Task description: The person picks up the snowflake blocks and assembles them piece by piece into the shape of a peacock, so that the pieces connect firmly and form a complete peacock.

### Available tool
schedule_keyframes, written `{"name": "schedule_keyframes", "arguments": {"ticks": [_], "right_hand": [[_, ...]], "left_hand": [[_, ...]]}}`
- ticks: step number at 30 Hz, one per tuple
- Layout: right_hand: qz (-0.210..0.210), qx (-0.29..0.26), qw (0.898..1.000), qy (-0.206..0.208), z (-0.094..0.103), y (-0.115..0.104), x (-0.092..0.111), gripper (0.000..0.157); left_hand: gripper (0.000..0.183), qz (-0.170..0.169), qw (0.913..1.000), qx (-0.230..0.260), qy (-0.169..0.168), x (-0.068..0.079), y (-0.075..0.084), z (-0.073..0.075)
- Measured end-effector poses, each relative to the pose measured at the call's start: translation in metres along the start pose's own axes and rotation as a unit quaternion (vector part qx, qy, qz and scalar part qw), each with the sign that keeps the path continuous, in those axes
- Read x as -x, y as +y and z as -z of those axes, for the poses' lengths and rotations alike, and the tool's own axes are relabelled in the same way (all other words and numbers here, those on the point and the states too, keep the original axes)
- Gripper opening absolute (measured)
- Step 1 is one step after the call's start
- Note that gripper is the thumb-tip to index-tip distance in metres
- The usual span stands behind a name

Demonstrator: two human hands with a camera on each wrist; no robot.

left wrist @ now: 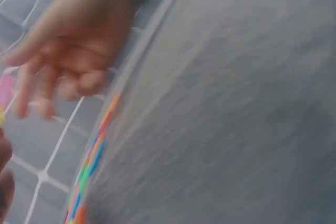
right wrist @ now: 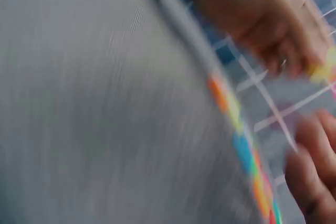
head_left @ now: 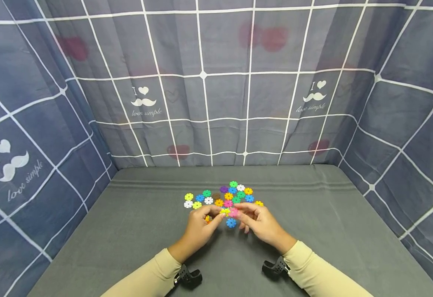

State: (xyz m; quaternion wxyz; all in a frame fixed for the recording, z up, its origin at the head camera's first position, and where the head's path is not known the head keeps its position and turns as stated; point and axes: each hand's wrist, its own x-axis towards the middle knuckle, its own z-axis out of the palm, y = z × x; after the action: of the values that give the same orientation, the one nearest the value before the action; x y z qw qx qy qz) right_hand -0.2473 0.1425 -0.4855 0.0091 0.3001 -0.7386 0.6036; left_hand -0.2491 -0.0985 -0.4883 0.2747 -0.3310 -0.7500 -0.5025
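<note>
Between the thumb and fingers of my left hand (head_left: 198,227) is a yellow snowflake-shaped plastic disc (head_left: 224,211). A pink snowflake disc (head_left: 233,212) is pinched by my right hand (head_left: 262,222), and the two discs meet edge to edge. Whether their slots interlock cannot be made out. Below the left fingers an orange disc (head_left: 208,219) is partly hidden. A blue disc (head_left: 231,223) lies flat between the hands. In the right wrist view, the yellow disc (right wrist: 323,69) shows blurred at the left hand's fingertips.
Several more snowflake discs in many colours lie just beyond the hands, among them a purple disc (head_left: 224,189), a brown disc (head_left: 216,196) and a white disc (head_left: 188,204). A grey cloth (head_left: 146,231) covers the table. Checked curtains (head_left: 224,99) surround it at the back and sides.
</note>
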Motion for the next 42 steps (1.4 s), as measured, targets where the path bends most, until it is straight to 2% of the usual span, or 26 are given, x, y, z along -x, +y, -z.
{"name": "schedule_keyframes", "arguments": {"ticks": [1, 2, 3, 5, 6, 8, 10, 13, 16, 19, 21, 24, 26, 29, 31, 33, 37, 42], "right_hand": [[0.024, 0.071, 0.997, 0.005, 0.002, 0.002, 0.0, 0.036], [0.047, 0.148, 0.988, 0.003, 0.004, 0.005, 0.0, 0.037], [0.068, 0.217, 0.974, -0.007, 0.005, 0.007, 0.0, 0.039], [0.112, 0.327, 0.938, -0.037, 0.005, 0.012, 0.002, 0.04], [0.132, 0.361, 0.922, -0.055, 0.005, 0.013, 0.003, 0.039], [0.166, 0.393, 0.901, -0.081, 0.002, 0.014, 0.004, 0.034], [0.19, 0.395, 0.895, -0.084, -0.002, 0.014, 0.003, 0.026], [0.214, 0.366, 0.902, -0.082, -0.006, 0.012, 0.002, 0.015], [0.207, 0.308, 0.923, -0.102, -0.01, 0.01, 0.001, 0.018], [0.157, 0.235, 0.952, -0.116, -0.01, 0.008, 0.001, 0.023], [0.118, 0.193, 0.968, -0.107, -0.008, 0.008, 0.001, 0.025], [0.055, 0.125, 0.989, -0.063, -0.005, 0.007, 0.002, 0.021], [0.019, 0.07, 0.997, -0.025, -0.004, 0.004, 0.002, 0.022], [-0.031, -0.044, 0.998, 0.017, -0.003, 0.0, 0.001, 0.034], [-0.055, -0.104, 0.993, 0.026, -0.002, -0.001, -0.001, 0.041], [-0.072, -0.135, 0.988, 0.022, 0.001, -0.002, -0.002, 0.046], [-0.082, -0.125, 0.989, -0.004, 0.007, -0.004, -0.003, 0.047], [-0.057, -0.068, 0.995, -0.039, 0.007, -0.006, -0.003, 0.038]], "left_hand": [[0.015, 0.014, 0.9998, 0.001, 0.017, -0.002, -0.001, 0.002], [0.015, 0.036, 0.9988, 0.002, 0.034, -0.004, -0.003, 0.004], [0.014, 0.061, 0.9969, 0.001, 0.049, -0.005, -0.004, 0.006], [0.012, 0.11, 0.9913, 0.012, 0.071, -0.007, -0.003, 0.009], [0.011, 0.13, 0.9885, 0.019, 0.076, -0.008, -0.002, 0.01], [0.01, 0.159, 0.9836, 0.037, 0.077, -0.009, 0.004, 0.012], [0.01, 0.166, 0.9823, 0.051, 0.069, -0.01, 0.011, 0.012], [0.012, 0.15, 0.9862, 0.044, 0.056, -0.01, 0.018, 0.011], [0.015, 0.123, 0.9912, 0.021, 0.043, -0.007, 0.013, 0.009], [0.02, 0.099, 0.9946, 0.014, 0.027, -0.002, -0.001, 0.007], [0.022, 0.091, 0.9957, 0.01, 0.012, 0.0, -0.008, 0.008], [0.025, 0.077, 0.997, 0.001, -0.001, 0.001, -0.01, 0.008], [0.026, 0.065, 0.9978, -0.009, -0.007, 0.002, -0.009, 0.008], [0.024, 0.044, 0.9988, -0.015, -0.017, 0.003, -0.008, 0.007], [0.022, 0.028, 0.9991, -0.015, -0.028, 0.004, -0.007, 0.006], [0.021, 0.011, 0.9991, -0.011, -0.04, 0.004, -0.007, 0.005], [0.021, -0.019, 0.9986, -0.009, -0.049, 0.003, -0.004, 0.003], [0.02, -0.028, 0.998, -0.013, -0.056, 0.003, -0.002, 0.004]]}}
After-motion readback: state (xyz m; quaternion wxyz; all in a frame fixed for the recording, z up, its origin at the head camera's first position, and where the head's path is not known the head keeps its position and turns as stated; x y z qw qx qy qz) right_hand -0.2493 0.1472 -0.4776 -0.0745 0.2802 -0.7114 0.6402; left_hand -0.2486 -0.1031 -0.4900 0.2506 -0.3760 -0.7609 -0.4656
